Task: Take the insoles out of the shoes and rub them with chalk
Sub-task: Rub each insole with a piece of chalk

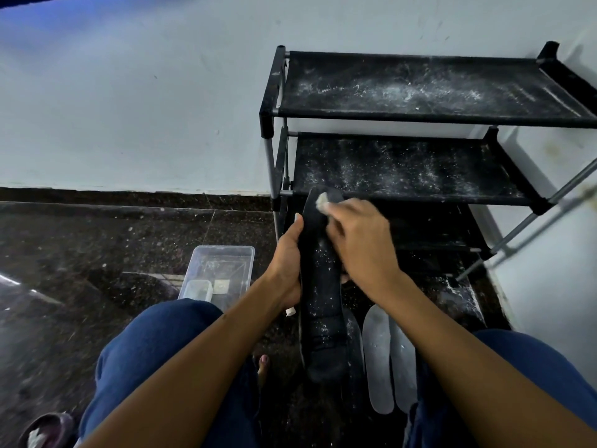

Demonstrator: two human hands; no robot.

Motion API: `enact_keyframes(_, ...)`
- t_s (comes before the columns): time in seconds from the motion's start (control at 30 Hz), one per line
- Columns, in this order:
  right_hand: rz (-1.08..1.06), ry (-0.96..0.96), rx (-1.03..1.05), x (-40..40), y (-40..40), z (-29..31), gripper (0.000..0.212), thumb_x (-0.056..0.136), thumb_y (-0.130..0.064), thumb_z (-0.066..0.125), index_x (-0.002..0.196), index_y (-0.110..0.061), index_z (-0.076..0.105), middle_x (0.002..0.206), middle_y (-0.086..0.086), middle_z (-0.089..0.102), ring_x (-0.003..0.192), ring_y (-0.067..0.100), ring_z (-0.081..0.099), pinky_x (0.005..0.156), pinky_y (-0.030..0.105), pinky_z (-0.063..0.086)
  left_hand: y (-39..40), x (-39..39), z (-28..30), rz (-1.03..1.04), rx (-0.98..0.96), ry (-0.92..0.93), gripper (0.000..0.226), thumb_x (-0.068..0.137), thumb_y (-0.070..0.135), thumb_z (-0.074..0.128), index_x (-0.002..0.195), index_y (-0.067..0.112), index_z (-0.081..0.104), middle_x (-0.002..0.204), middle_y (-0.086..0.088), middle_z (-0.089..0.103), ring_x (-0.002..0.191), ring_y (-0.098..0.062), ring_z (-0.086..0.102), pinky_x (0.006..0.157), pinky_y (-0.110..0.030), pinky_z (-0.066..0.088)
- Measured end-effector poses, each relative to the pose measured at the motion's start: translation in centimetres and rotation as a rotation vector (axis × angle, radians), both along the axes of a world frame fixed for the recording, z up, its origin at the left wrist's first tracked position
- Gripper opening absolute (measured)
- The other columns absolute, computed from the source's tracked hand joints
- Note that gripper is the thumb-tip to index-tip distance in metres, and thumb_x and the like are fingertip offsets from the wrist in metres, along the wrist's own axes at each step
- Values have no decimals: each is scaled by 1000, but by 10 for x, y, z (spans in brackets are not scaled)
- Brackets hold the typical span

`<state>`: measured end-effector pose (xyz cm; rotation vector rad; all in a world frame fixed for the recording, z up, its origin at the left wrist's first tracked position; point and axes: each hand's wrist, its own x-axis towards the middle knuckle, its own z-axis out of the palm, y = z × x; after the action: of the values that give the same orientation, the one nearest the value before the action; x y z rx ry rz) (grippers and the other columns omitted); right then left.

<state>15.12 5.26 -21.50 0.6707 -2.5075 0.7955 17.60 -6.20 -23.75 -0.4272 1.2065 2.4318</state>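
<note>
Insole (324,305), dark, long and thin, held up off the floor in front of your knees, toe end reaching toward the middle shelf of the rack (407,166). Left hand (287,263) wraps its left edge near mid-length, thumb up along the side. Right hand (358,240) pinches a pale lump of chalk (322,199) at the fingertips and presses it on the far end of the insole.

Handling, judged from its look: light, flexible, likely foam under fabric. It appears to sag slightly below your grip, so expect it to bend away under chalk pressure wherever it is unsupported. Hold close behind the spot being rubbed, fingers spread under the back as a pad. Surface looks fabric-rough; slipping seems unlikely. White specks already dot the lower half.

Chalk: brittle and crumbly, judging by the dust on the rack and floor. Moderate pressure only, or it may break in the pinch.

Two pale grey insoles (387,357) lie flat on the floor just right of the held one. Clear plastic box (223,253) sits on the floor near your left knee
</note>
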Motion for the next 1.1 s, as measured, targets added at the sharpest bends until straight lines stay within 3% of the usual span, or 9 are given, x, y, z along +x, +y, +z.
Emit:
enact_keyframes(0.1, 86, 19, 50, 5, -5, -1, 26, 82, -1, 63, 108, -4, 67, 88, 13, 66, 81, 26, 60, 65, 33, 52, -2, -3, 0, 58, 26, 20, 71, 96, 59, 25, 81, 14, 78, 81, -12, 73, 72, -22, 71, 60, -32, 58)
enact_keyframes(0.23, -93, -22, 36, -9, 7, 0, 24, 90, -6, 56, 112, -6, 66, 92, 13, 65, 87, 26, 59, 74, 31, 49, 0, -2, 0, 9, -9, 24, 81, 93, 64, 20, 72, 12, 78, 71, -12, 70, 61, -23, 68, 58, -33, 57)
enact_keyframes(0.4, 143, 3, 61, 8, -3, -1, 27, 80, 1, 65, 106, -2, 67, 87, 13, 66, 80, 28, 61, 66, 37, 53, -6, -4, -2, 78, 8, 46, 74, 95, 61, 24, 79, 14, 79, 77, -12, 72, 69, -22, 71, 56, -30, 57)
enact_keyframes(0.53, -71, -38, -45, -9, 10, -2, 21, 88, -4, 57, 106, -2, 67, 88, 14, 64, 85, 28, 59, 74, 40, 51, -1, -2, -2, -20, -25, 16, 80, 92, 65, 22, 83, 3, 71, 71, -18, 64, 59, -27, 63, 58, -36, 56)
enact_keyframes(0.7, 146, -8, 24, 7, -4, -3, 31, 84, -1, 62, 114, -7, 65, 90, 12, 63, 85, 25, 59, 69, 34, 52, -4, -5, -1, 73, -13, 46, 69, 95, 60, 26, 91, 11, 73, 82, -14, 72, 73, -24, 71, 58, -34, 58)
enact_keyframes(0.87, -53, -68, -35, -5, 5, -4, 27, 88, -6, 58, 115, -9, 64, 89, 11, 63, 84, 25, 59, 75, 37, 51, -2, -6, 0, 3, -61, 60, 81, 90, 70, 20, 73, 14, 76, 71, -11, 68, 61, -22, 65, 57, -34, 56)
enact_keyframes(1.0, 157, -120, -46, 13, -6, -2, 28, 83, -4, 63, 111, -6, 65, 90, 11, 67, 82, 24, 61, 76, 38, 52, -8, -6, -2, 54, -122, 93, 70, 91, 67, 29, 81, 17, 78, 82, -9, 73, 78, -20, 71, 65, -31, 57)
enact_keyframes(1.1, 70, -141, -89, 6, 0, -1, 20, 84, -4, 63, 103, -5, 68, 86, 11, 67, 78, 24, 61, 73, 42, 51, -7, -7, -2, 41, -115, 93, 70, 91, 67, 29, 79, 18, 78, 78, -7, 71, 70, -19, 69, 61, -32, 57)
